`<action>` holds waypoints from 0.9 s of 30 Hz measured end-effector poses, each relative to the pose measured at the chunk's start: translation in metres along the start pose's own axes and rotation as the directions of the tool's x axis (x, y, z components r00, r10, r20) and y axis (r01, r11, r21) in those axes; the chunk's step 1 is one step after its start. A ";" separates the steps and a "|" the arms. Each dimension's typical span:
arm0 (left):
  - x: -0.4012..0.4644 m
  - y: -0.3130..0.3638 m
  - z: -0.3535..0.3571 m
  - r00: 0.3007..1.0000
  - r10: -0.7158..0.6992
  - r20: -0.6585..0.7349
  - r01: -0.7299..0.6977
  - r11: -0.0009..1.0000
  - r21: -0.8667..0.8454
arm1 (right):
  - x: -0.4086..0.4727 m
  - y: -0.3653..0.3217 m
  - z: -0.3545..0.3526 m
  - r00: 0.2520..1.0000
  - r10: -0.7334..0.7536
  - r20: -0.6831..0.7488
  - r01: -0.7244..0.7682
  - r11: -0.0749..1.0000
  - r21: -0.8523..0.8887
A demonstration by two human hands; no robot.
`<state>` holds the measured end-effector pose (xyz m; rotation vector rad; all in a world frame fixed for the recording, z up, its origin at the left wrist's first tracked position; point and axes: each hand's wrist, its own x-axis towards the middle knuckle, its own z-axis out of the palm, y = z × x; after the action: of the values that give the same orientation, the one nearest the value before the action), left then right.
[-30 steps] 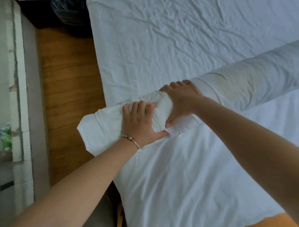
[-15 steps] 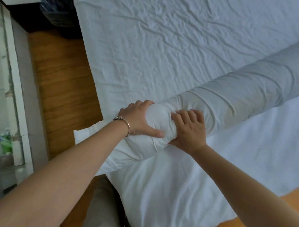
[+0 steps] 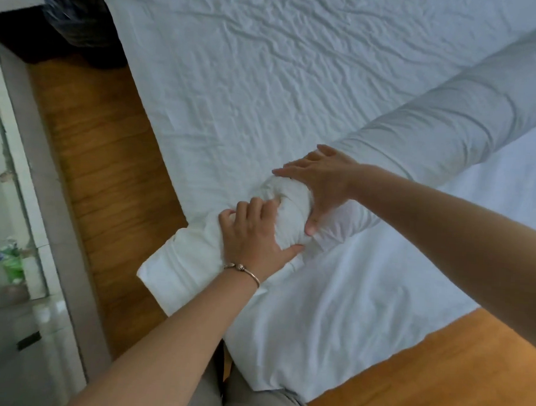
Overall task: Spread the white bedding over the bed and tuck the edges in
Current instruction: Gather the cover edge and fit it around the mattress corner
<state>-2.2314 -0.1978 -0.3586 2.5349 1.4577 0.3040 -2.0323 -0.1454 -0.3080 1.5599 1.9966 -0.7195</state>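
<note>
Left hand (image 3: pixel 254 233) on bedding roll (image 3: pixel 432 133); roll's far end cut off

- We're looking at two bare forearms here, no sleeves anywhere up to the frame edge.
- The left hand (image 3: pixel 254 233) has a thin metal bangle (image 3: pixel 243 271) at the wrist, well back from the fingers, with a little bead on it.
- The right hand (image 3: pixel 322 186) wears nothing, no rings on the fingers.
- Grey trousers (image 3: pixel 246 398) show down below.
</note>
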 end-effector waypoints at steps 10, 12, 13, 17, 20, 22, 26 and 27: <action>0.025 -0.016 -0.042 0.886 0.032 0.462 0.167 0.908 -0.384 | -0.064 -0.023 0.092 0.798 0.067 -0.599 -0.059 0.998 0.034; 0.031 -0.021 -0.038 0.752 0.073 0.656 0.184 0.931 -0.314 | -0.074 -0.026 0.110 0.733 0.076 -0.676 -0.049 0.997 0.059; 0.029 -0.020 -0.035 0.686 0.084 0.723 0.214 0.926 -0.311 | -0.078 -0.029 0.119 0.696 0.081 -0.713 -0.047 0.997 0.068; 0.009 0.002 -0.024 0.672 0.069 0.737 0.174 0.953 -0.248 | -0.092 -0.038 0.152 0.509 0.092 -0.856 -0.085 0.995 0.056; -0.009 0.018 -0.023 0.799 0.014 0.601 0.121 0.976 -0.183 | -0.104 -0.039 0.161 0.549 0.059 -0.833 -0.075 0.997 0.022; -0.017 0.022 -0.020 0.849 0.004 0.528 0.106 0.979 -0.177 | -0.115 -0.033 0.146 0.707 0.059 -0.705 -0.020 0.998 0.063; -0.033 0.029 -0.016 0.892 0.004 0.452 0.082 0.982 -0.170 | -0.125 -0.021 0.100 0.810 0.258 -0.527 0.013 0.890 0.456; -0.038 0.032 -0.015 0.898 0.006 0.440 0.072 0.984 -0.162 | -0.123 -0.019 0.094 0.839 0.224 -0.496 -0.039 0.934 0.355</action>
<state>-2.2281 -0.2459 -0.3380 2.2417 1.2341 -0.1389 -2.0183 -0.2999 -0.2924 2.2838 2.1884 -0.6390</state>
